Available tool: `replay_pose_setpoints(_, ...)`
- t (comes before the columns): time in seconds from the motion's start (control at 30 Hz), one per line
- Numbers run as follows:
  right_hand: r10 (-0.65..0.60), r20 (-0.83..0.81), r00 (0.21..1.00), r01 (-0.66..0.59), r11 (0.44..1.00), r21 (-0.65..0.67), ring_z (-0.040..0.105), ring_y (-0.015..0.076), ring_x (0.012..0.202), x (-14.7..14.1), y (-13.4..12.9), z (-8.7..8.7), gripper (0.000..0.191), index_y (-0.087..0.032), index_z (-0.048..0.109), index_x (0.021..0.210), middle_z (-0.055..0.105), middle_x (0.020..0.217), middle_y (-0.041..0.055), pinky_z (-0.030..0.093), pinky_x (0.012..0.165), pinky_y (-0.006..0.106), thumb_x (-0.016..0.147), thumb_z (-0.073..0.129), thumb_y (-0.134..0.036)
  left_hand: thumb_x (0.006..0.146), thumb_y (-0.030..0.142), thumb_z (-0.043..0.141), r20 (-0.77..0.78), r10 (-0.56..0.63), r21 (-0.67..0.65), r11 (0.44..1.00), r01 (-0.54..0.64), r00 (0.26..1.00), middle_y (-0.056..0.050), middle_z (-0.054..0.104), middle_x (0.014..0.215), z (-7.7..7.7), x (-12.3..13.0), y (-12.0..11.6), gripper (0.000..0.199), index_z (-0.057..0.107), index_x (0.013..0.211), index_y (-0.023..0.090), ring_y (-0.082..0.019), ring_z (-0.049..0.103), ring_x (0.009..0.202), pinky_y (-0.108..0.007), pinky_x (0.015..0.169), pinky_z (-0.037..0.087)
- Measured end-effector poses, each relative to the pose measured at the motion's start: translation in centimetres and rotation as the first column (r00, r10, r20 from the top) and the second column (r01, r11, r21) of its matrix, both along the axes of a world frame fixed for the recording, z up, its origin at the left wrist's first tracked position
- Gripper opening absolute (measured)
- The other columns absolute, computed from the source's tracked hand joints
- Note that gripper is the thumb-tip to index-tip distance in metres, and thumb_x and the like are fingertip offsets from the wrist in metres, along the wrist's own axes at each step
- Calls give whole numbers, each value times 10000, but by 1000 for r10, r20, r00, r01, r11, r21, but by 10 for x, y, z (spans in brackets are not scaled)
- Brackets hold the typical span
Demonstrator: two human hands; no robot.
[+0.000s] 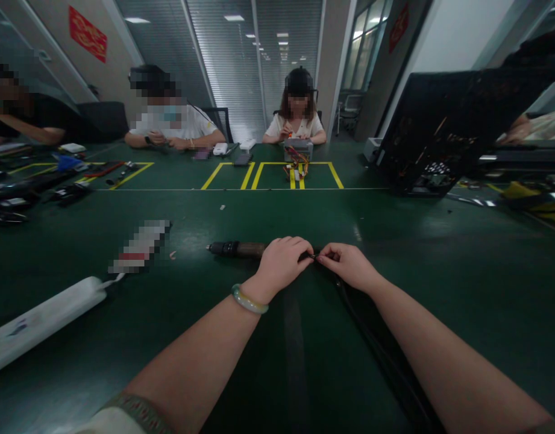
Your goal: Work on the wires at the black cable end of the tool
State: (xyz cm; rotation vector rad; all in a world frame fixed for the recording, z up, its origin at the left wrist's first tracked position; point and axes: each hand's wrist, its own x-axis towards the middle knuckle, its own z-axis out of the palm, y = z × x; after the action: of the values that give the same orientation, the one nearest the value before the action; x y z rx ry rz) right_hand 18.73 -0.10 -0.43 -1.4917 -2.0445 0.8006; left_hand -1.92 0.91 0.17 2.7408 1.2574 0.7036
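- What is being done?
- Small, careful work, it seems: a small dark bit (pixel 314 257) is pinched by the fingers of the left hand (pixel 285 262) and the right hand (pixel 349 266).
- What is called for next?
- A steady pinch, maybe.
- And the electric screwdriver (pixel 241 249)?
- It is laid on the smooth green tabletop (pixel 277 211), partly hidden by the left hand: a round, brown-and-black stick with a thin, shiny tip. A bendy black cord (pixel 367 329) is seen too.

A white power strip (pixel 46 319) lies left; 2 red posters (pixel 88 34) behind.
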Motion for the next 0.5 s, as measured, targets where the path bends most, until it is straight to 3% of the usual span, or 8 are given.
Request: replay_pose_setpoints(0.5,-7,3,1000,7,1000,-1,583,139,655,-1,-1,3,186,-225,692,860,679,767,-11,392,568,241,851,587,-378,869,288,616,10,14,3,1000,-14,1000,-8,639,975,0,1,-1,130,589,977,221,-199,572,926,-351,794,415)
